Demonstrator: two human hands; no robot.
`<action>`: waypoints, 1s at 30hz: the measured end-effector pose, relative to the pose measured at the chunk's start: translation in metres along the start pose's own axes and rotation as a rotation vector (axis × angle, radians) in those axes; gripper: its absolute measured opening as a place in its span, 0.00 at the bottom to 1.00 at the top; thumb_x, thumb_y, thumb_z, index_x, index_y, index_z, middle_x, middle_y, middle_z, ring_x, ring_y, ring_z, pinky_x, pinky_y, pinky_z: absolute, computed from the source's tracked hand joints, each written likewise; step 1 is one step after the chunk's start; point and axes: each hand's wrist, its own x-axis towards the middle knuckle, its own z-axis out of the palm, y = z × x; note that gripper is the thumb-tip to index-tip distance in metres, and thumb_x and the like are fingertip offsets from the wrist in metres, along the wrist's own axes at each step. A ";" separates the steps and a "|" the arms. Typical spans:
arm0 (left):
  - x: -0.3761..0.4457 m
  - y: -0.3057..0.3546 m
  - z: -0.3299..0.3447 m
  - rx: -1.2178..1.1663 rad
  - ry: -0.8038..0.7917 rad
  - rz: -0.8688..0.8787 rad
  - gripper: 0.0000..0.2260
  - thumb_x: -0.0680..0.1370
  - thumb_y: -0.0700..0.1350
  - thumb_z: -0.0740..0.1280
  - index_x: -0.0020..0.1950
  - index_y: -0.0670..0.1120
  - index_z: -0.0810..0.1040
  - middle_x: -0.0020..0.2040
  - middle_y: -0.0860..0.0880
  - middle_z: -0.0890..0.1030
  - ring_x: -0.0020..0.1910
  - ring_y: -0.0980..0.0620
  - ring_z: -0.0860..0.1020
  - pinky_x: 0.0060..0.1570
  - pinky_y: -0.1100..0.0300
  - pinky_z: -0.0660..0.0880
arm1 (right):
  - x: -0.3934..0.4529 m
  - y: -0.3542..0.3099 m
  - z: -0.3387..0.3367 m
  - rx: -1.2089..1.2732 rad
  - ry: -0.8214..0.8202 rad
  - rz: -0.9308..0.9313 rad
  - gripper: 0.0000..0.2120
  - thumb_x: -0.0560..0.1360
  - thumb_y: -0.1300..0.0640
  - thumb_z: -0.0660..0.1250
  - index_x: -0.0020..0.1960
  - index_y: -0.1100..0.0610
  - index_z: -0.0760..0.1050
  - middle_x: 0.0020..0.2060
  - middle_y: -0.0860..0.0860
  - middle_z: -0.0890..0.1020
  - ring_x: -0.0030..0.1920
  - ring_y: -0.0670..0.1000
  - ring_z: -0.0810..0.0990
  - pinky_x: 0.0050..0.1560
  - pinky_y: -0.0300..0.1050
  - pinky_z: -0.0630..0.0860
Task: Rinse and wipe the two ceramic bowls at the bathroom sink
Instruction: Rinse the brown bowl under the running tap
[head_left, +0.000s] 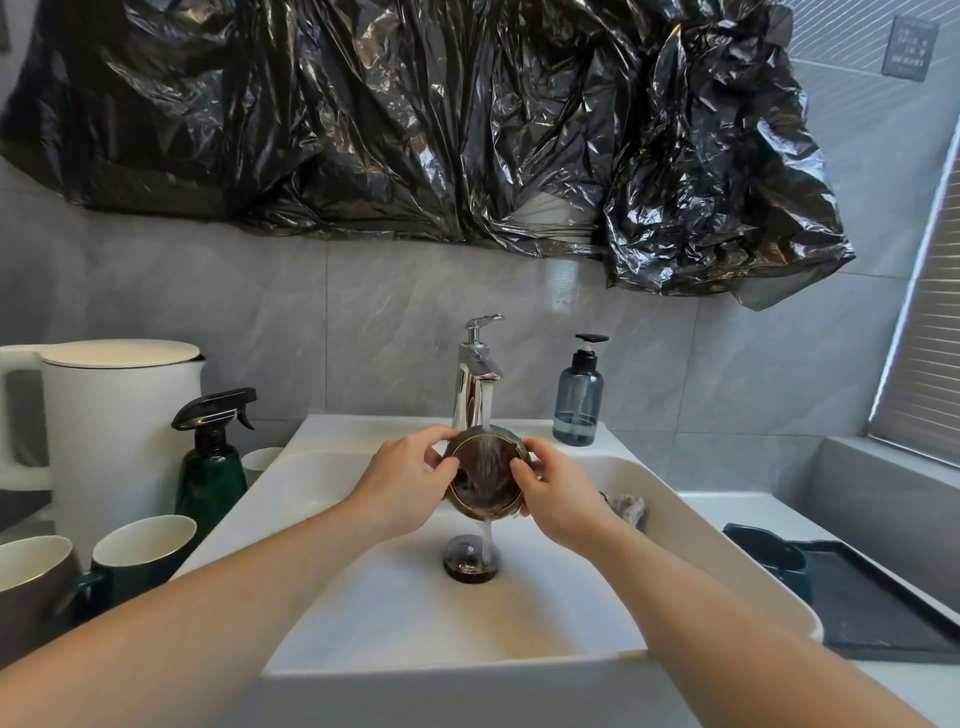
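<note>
A small dark bowl with a gold rim is held tilted toward me under the running chrome faucet. My left hand grips its left edge and my right hand grips its right edge. Water streams into the bowl and pours from its lower rim toward the drain of the white sink. A crumpled cloth lies on the sink's right rim. A second dark bowl rests on the black tray at the right.
A white kettle, a dark green spray bottle and mugs stand left of the sink. A blue soap dispenser stands behind it at the right. A black tray lies on the right counter. Black plastic sheeting covers the wall above.
</note>
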 end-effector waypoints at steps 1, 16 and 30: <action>0.000 0.001 0.000 -0.003 0.004 -0.003 0.14 0.82 0.46 0.66 0.66 0.58 0.80 0.40 0.53 0.85 0.39 0.52 0.85 0.51 0.46 0.83 | 0.000 0.000 0.000 0.004 0.002 -0.004 0.13 0.85 0.50 0.59 0.67 0.48 0.75 0.51 0.51 0.84 0.43 0.50 0.82 0.44 0.45 0.80; -0.006 0.013 -0.003 0.019 0.009 -0.049 0.11 0.83 0.47 0.64 0.61 0.52 0.84 0.35 0.52 0.83 0.28 0.54 0.81 0.36 0.58 0.78 | -0.002 -0.004 0.000 0.011 0.023 -0.004 0.16 0.86 0.47 0.56 0.69 0.49 0.75 0.42 0.50 0.86 0.31 0.47 0.79 0.34 0.41 0.75; -0.010 0.014 -0.006 0.057 -0.090 -0.134 0.16 0.81 0.44 0.60 0.37 0.40 0.79 0.30 0.48 0.79 0.28 0.48 0.83 0.32 0.56 0.80 | -0.005 -0.008 -0.002 -0.016 -0.022 0.052 0.13 0.85 0.50 0.56 0.62 0.51 0.77 0.40 0.56 0.86 0.23 0.39 0.76 0.30 0.42 0.73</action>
